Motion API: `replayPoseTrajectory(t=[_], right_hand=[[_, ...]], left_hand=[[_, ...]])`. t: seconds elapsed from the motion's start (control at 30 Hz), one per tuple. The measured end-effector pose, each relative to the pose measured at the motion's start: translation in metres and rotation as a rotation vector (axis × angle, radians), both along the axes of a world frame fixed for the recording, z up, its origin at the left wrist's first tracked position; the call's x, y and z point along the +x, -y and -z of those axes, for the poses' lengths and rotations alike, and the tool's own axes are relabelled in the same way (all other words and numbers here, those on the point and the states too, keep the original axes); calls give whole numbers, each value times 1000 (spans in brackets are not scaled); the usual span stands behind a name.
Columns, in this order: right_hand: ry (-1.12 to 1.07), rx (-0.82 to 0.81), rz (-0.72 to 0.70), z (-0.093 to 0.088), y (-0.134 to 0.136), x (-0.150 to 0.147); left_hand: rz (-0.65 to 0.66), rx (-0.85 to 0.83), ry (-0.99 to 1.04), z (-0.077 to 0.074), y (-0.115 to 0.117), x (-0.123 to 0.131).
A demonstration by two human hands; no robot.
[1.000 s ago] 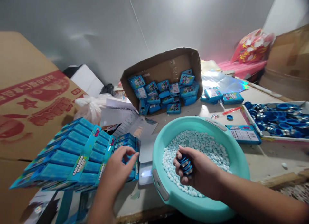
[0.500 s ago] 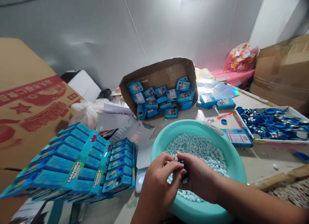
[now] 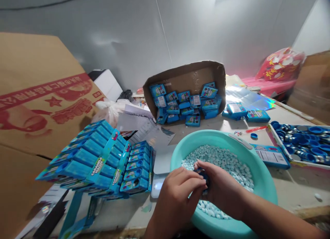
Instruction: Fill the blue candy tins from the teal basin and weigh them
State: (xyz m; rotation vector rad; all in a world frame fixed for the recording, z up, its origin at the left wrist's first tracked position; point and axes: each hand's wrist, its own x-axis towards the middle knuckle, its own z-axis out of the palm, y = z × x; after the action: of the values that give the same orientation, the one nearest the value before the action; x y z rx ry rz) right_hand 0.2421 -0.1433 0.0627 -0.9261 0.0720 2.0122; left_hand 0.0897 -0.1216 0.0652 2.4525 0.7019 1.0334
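Observation:
Over the turquoise basin (image 3: 180, 148) my two hands meet. My right hand (image 3: 221, 184) is wrapped round a small dark blue container (image 3: 205, 180), mostly covered by the fingers. From the other side, my left hand (image 3: 182, 191) curls its fingers over the same container. Small pale blue candies (image 3: 229, 160) fill the bottom of the basin below. Right of the basin, a shallow tray (image 3: 278, 139) holds many small round blue-and-silver containers (image 3: 301, 139). A single blue cap (image 3: 254, 136) lies near the tray.
Blue candy packs (image 3: 100, 156) stand stacked at the left. Behind the basin, a tilted cardboard box (image 3: 185, 77) holds more small blue packs. A large carton (image 3: 38, 94) rises at far left. A blue box (image 3: 270, 156) and a red stick-like item (image 3: 256, 129) lie beside the basin.
The camera view has turned a little left, so everything sits further right in the picture. Both hands stay together on the container, with the left fingers slightly shifted over it.

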Motion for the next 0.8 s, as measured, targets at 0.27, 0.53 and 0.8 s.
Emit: replayPoseTrajectory(t=[0.27,0.53,0.8], right_hand=[[5,16,-15,4,2,-1],[38,25,-28,-1,1,1],[-16,-53,-76,-7,-1,3]], left_hand=[[44,51,33,1,2,2],[15,-78,120,-7,0,-19],[-578,-131,-126,4,-18,-101]])
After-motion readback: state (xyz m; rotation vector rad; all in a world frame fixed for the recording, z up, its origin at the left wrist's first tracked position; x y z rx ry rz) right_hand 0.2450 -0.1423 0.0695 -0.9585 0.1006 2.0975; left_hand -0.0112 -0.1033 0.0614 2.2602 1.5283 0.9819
